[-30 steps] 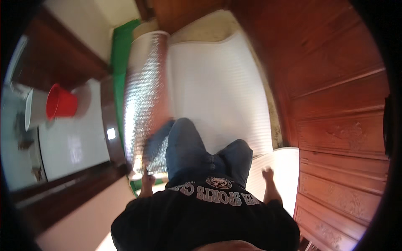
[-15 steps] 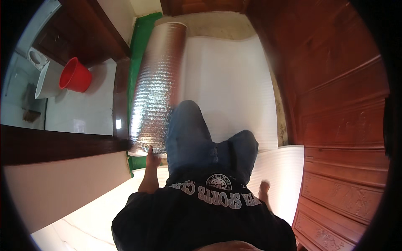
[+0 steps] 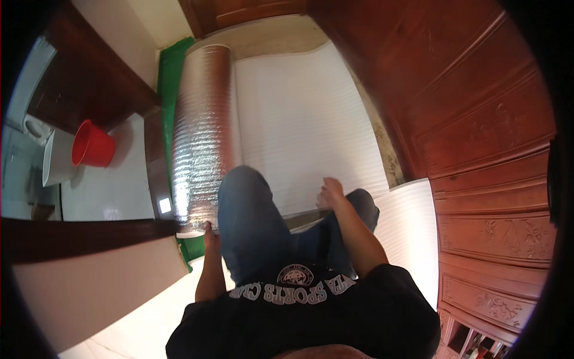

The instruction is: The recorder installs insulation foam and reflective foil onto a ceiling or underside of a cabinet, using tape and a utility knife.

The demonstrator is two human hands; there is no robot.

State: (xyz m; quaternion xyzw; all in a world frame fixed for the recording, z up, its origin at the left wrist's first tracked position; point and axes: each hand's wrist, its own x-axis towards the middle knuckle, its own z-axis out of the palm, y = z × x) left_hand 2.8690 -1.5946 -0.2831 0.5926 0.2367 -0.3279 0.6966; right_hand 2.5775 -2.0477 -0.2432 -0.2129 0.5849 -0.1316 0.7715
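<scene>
A thick roll of silver foil-faced foam underlay (image 3: 204, 119) lies lengthwise on the floor to my left. At its near end my left hand (image 3: 209, 232) grips the rim, thumb up against the foil; its other fingers are mostly hidden. From the roll, a white foam sheet (image 3: 293, 119) spreads flat to the right. My right hand (image 3: 332, 192) is over the near part of this sheet, beside my right knee, with loosely bent fingers apart and nothing visible in them. My left knee is close against the roll's side.
Green sheeting (image 3: 170, 78) edges the floor left of the roll. Beyond a dark wooden doorway, a red bucket (image 3: 95, 145) stands on a pale floor. Carved reddish wooden panels (image 3: 490, 221) rise along the right. Another white foam piece (image 3: 412, 221) lies near my right leg.
My right hand has come forward from beside my hip to over the white sheet. My left hand stays at the roll's near end. The view has shifted a little.
</scene>
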